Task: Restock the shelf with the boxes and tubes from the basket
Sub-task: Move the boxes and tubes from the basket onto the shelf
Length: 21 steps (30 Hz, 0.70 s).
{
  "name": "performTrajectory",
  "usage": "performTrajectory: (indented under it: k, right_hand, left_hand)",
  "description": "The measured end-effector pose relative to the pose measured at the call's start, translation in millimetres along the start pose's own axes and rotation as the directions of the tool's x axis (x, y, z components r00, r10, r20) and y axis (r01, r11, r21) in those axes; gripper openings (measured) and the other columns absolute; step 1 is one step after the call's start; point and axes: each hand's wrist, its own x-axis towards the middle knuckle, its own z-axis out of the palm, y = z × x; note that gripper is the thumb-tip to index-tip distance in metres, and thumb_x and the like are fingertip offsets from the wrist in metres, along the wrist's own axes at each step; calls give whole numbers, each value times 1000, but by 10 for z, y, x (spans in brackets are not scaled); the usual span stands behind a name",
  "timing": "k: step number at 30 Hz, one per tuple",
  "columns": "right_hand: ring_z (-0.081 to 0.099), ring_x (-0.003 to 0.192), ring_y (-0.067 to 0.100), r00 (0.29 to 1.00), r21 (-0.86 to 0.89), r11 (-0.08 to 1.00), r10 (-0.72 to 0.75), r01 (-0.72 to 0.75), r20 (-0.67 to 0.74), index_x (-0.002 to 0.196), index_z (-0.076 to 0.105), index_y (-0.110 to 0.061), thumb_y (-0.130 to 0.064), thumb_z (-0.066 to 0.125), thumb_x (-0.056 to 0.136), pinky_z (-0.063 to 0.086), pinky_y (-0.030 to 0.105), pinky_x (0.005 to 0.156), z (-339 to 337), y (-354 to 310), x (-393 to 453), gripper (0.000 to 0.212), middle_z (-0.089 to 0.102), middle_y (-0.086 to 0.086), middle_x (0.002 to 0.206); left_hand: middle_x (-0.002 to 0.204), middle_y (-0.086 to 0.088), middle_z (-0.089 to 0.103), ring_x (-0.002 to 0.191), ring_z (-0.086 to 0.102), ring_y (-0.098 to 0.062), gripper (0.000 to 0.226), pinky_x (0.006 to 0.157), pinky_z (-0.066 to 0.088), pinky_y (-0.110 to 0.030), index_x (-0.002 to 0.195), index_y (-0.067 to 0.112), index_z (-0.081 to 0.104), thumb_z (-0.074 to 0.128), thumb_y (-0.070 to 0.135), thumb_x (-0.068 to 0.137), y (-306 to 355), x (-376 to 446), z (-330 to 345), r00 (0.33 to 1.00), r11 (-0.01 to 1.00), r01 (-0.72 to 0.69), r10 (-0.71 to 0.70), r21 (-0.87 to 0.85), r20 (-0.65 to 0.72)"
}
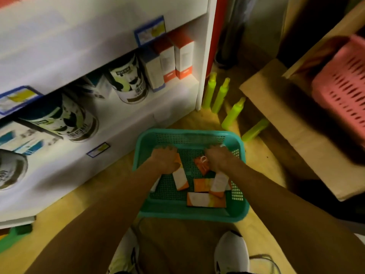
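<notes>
A teal plastic basket (189, 213) sits on the floor in front of the white shelf (122, 115). Inside it lie several orange-and-white boxes and tubes. My left hand (165, 159) is closed around an orange-and-white box (180, 179) at the basket's left. My right hand (219, 158) is closed around another orange-and-white box (218, 184) at the right, next to a small orange tube (202, 165). One more box (205, 199) lies flat near the front wall. On the shelf's right end stand orange-and-white boxes (182, 56).
Round tins (129, 80) and blue-and-white boxes (154, 70) fill the shelf. Lime-green bottles (221, 95) stand on the floor right of the shelf, one lying down. A cardboard box (286, 123) and a pink basket (343, 86) are at the right. My shoes (231, 254) are below the basket.
</notes>
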Motion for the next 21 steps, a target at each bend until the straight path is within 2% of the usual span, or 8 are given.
performTrajectory:
  k: [5,7,11,15,18,21]
  right_hand:
    - [49,125,32,999,-240,970,-31,26,-15,133,53,-14,-19,66,85,38,44,102,186,5,176,50,51,14,135]
    - [47,127,33,999,-287,957,-38,29,-25,137,48,-13,-19,66,84,35,46,106,196,6,192,56,50,14,137]
    - [47,127,33,1000,-293,956,-22,17,-16,135,50,-14,-18,66,83,34,46,107,244,14,212,54,52,13,136]
    - [43,127,35,999,-337,941,-45,40,-7,131,56,-12,-17,66,84,37,46,106,236,-41,207,48,47,15,137]
    - [42,126,33,996,-364,930,-79,60,-38,124,62,-15,-19,69,82,36,43,103,233,-72,175,43,46,14,135]
    - [49,120,31,989,-224,974,-75,44,-130,121,60,-17,-22,72,79,42,42,97,245,-43,129,45,56,10,127]
  left_hand:
    - [153,-13,37,138,40,-33,98,112,36,-46,152,14,24,67,63,80,-67,252,264,999,998,-3,5,-56,38]
    - [151,-12,40,136,43,-32,97,110,39,-43,151,14,28,70,62,78,-78,281,312,999,999,-25,26,-24,43]
    - [148,-15,38,134,41,-34,94,108,40,-45,147,10,34,77,54,76,-77,312,390,999,1000,-17,16,6,37]
    - [142,-16,40,130,43,-35,83,104,41,-44,139,12,46,78,54,75,-111,331,447,996,999,17,-13,-35,89]
    - [140,-16,42,126,48,-34,87,100,44,-43,139,11,45,82,52,72,-111,325,426,998,997,21,-17,-76,59]
    - [135,-14,52,120,55,-32,85,95,47,-40,133,11,46,86,47,68,-102,278,396,1000,990,-8,10,-140,10]
